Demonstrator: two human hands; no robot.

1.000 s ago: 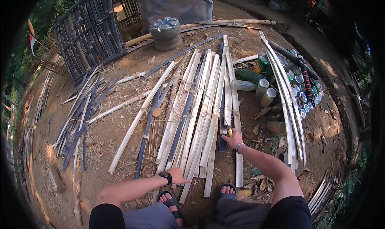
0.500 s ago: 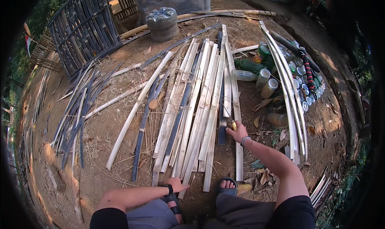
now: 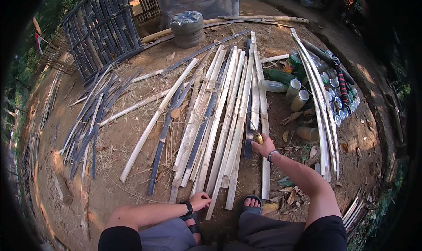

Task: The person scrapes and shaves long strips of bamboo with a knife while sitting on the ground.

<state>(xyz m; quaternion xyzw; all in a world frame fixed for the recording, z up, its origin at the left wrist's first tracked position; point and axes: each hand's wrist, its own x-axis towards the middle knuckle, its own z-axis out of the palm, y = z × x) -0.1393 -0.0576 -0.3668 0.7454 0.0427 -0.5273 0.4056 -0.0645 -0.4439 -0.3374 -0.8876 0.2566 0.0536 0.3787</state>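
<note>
Many long pale split bamboo strips (image 3: 225,132) lie side by side on the dirt before me, their near ends close to my feet. My left hand (image 3: 201,201), wearing a black watch, is closed at the near end of one long bamboo strip (image 3: 213,203), fingers curled against its edge. Further up and to the right, my right hand (image 3: 264,146) wraps round a tool with a yellow handle (image 3: 260,139). Its thin working end points away from me over the strips; its exact kind is too small to tell. A dark strip (image 3: 248,151) lies just left of that hand.
Glass bottles (image 3: 300,100) lie stacked at the right, with curved pale strips (image 3: 317,115) leaning past them. Thin dark strips (image 3: 94,123) are heaped at the left. A slatted bamboo panel (image 3: 103,33) and a grey plastic container (image 3: 187,29) stand at the back.
The fingers of my left hand have curled in; its thumb was stretched out before. The whole view has shifted slightly, and my right hand still holds the yellow-handled tool.
</note>
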